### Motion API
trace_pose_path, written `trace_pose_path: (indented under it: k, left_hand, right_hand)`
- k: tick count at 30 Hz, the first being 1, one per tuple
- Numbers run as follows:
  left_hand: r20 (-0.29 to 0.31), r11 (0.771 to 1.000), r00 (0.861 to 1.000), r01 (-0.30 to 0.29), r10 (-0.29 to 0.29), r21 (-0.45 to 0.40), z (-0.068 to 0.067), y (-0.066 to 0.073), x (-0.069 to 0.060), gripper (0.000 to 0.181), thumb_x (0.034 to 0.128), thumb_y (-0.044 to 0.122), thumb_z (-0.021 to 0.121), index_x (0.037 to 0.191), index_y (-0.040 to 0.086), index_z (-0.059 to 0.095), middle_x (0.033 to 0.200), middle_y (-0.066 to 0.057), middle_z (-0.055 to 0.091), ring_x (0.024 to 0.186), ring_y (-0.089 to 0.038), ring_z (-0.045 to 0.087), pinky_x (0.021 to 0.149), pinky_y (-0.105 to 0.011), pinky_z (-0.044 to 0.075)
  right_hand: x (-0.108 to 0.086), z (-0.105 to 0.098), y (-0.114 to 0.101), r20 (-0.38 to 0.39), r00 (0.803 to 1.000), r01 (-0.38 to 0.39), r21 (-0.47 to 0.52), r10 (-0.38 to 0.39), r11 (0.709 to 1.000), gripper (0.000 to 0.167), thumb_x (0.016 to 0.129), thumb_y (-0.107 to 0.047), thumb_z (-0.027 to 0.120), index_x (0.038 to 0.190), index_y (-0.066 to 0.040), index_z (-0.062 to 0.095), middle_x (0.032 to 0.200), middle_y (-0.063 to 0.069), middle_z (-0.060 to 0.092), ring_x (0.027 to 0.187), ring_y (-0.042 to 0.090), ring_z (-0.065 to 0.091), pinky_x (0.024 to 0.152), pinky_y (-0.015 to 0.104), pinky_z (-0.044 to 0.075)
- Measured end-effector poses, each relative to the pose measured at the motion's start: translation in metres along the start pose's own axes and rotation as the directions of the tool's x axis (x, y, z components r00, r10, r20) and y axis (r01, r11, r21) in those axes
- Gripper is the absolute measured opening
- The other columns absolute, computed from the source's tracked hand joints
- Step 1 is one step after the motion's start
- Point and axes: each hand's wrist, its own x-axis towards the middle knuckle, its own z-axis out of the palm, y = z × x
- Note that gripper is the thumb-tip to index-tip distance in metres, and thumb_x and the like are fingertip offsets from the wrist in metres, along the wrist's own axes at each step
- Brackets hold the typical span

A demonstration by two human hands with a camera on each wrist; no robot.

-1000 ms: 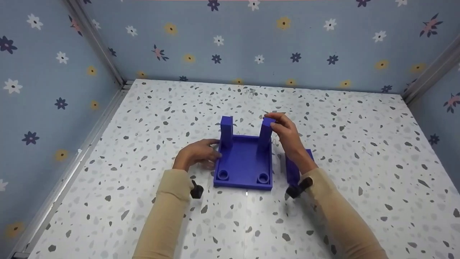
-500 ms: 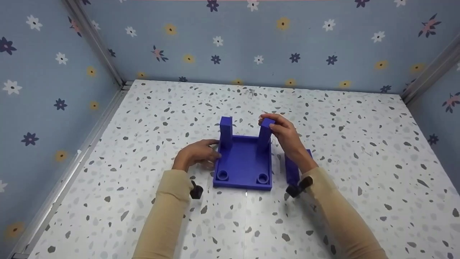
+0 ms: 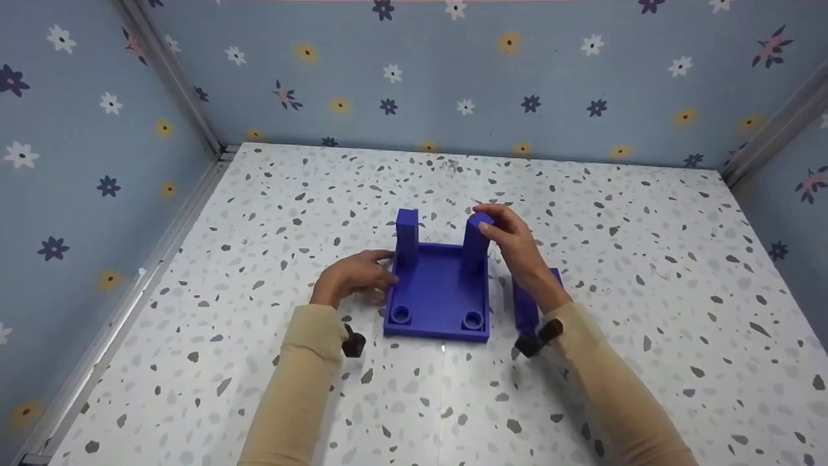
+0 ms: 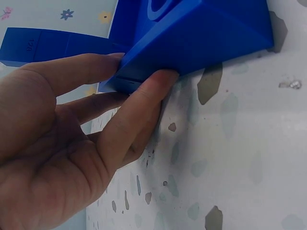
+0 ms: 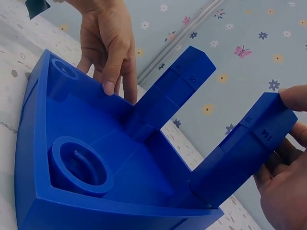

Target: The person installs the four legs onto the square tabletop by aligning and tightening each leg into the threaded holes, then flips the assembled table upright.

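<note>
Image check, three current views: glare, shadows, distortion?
Head: fairly even light, small glint on the white speckled tabletop near the purple-blue rectangular tray. Left wrist: soft shadow on the tabletop beside the left hand. Right wrist: tray walls look bowed, probably lens distortion; "114" on the upright blue leg the right hand grips is readable.

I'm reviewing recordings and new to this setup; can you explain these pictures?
No machine here: someone works bare-handed. The wide picture comes from a camera on the head, looking down; the other two come from cameras worn on each wrist. On the speckled table sits a blue rimmed base. Round sockets show in its near corners; a left post and a right post stand in its far ones. The right hand holds the right post near its top; the left hand touches the base's left side. Another blue piece lies to the right, partly hidden.
</note>
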Motion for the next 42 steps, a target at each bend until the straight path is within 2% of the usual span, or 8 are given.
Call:
trace_pose_path:
  k: [10, 18, 22, 26, 31, 34, 37, 42]
  left_hand:
    - [0.006, 0.998, 0.999, -0.035, 0.035, 0.043, -0.002, 0.001, 0.000, 0.070, 0.0897, 0.004, 0.058, 0.151, 0.013, 0.027, 0.105, -0.009, 0.061, 0.080, -0.011, 0.061, 0.071, -0.024, 0.054]
    - [0.005, 0.999, 1.000, -0.023, 0.022, 0.037, 0.000, 0.001, -0.002, 0.070, 0.0898, 0.004, 0.057, 0.152, 0.013, 0.027, 0.108, -0.011, 0.062, 0.077, -0.011, 0.060, 0.069, -0.024, 0.053]
    - [-0.001, 0.999, 1.000, -0.026, 0.026, 0.040, 0.000, 0.002, -0.002, 0.069, 0.0895, 0.004, 0.058, 0.151, 0.014, 0.028, 0.110, -0.011, 0.063, 0.075, -0.011, 0.060, 0.068, -0.024, 0.054]
    - [-0.001, 0.999, 1.000, -0.026, 0.026, 0.034, 0.000, 0.002, -0.002, 0.069, 0.0894, 0.004, 0.058, 0.151, 0.014, 0.029, 0.102, -0.008, 0.063, 0.075, -0.010, 0.060, 0.068, -0.023, 0.053]
    - [-0.003, 1.000, 1.000, -0.014, 0.014, 0.025, 0.001, 0.002, -0.002, 0.069, 0.0895, 0.005, 0.058, 0.151, 0.015, 0.029, 0.089, -0.004, 0.061, 0.074, -0.011, 0.059, 0.069, -0.024, 0.054]
    - [-0.008, 1.000, 1.000, 0.001, -0.001, 0.010, 0.001, 0.002, -0.002, 0.070, 0.0892, 0.004, 0.058, 0.151, 0.016, 0.029, 0.087, -0.003, 0.060, 0.073, -0.011, 0.059, 0.069, -0.025, 0.055]
    - [-0.015, 1.000, 1.000, 0.012, -0.012, -0.009, 0.001, 0.002, -0.001, 0.070, 0.0888, 0.003, 0.058, 0.151, 0.017, 0.029, 0.085, -0.003, 0.059, 0.071, -0.011, 0.059, 0.069, -0.025, 0.055]
    - [-0.022, 1.000, 1.000, 0.013, -0.013, -0.008, 0.001, 0.001, 0.000, 0.070, 0.0888, 0.004, 0.059, 0.151, 0.017, 0.029, 0.082, -0.002, 0.060, 0.070, -0.010, 0.059, 0.068, -0.024, 0.055]
  right_hand:
    - [-0.005, 0.001, 0.000, -0.053, 0.998, 0.022, -0.135, -0.030, 0.991, 0.035, 0.089, -0.015, 0.067, 0.119, -0.001, 0.053, 0.104, 0.003, 0.055, 0.092, 0.014, 0.051, 0.081, 0.026, 0.046]
    - [-0.008, 0.003, 0.001, -0.086, 0.995, 0.036, -0.188, -0.053, 0.982, 0.035, 0.090, -0.013, 0.067, 0.117, 0.001, 0.049, 0.105, 0.005, 0.055, 0.096, 0.017, 0.055, 0.082, 0.025, 0.050]
    - [-0.012, 0.009, -0.010, -0.101, 0.993, 0.032, -0.216, -0.055, 0.976, 0.034, 0.089, -0.009, 0.067, 0.115, 0.003, 0.049, 0.103, 0.005, 0.055, 0.097, 0.018, 0.055, 0.082, 0.024, 0.050]
    - [-0.017, 0.016, -0.023, -0.126, 0.990, 0.023, -0.256, -0.057, 0.966, 0.035, 0.087, -0.006, 0.067, 0.114, 0.005, 0.048, 0.102, 0.005, 0.056, 0.098, 0.019, 0.054, 0.083, 0.025, 0.050]
    - [-0.015, 0.014, -0.020, -0.119, 0.989, 0.040, -0.343, -0.085, 0.938, 0.037, 0.090, -0.010, 0.065, 0.119, 0.006, 0.049, 0.110, 0.010, 0.056, 0.101, 0.017, 0.053, 0.092, 0.031, 0.046]
    - [-0.010, 0.009, -0.011, -0.098, 0.992, 0.043, -0.341, -0.081, 0.939, 0.034, 0.096, -0.013, 0.056, 0.125, 0.005, 0.049, 0.119, 0.014, 0.054, 0.106, 0.014, 0.052, 0.098, 0.032, 0.042]
    - [-0.006, 0.002, -0.004, -0.081, 0.995, 0.041, -0.272, -0.066, 0.961, 0.030, 0.100, -0.013, 0.047, 0.125, 0.003, 0.051, 0.123, 0.014, 0.053, 0.109, 0.014, 0.052, 0.102, 0.033, 0.040]
    - [-0.003, -0.004, -0.003, -0.049, 0.998, 0.024, -0.181, -0.033, 0.983, 0.029, 0.098, -0.011, 0.047, 0.123, 0.000, 0.056, 0.122, 0.012, 0.056, 0.108, 0.016, 0.054, 0.103, 0.035, 0.040]
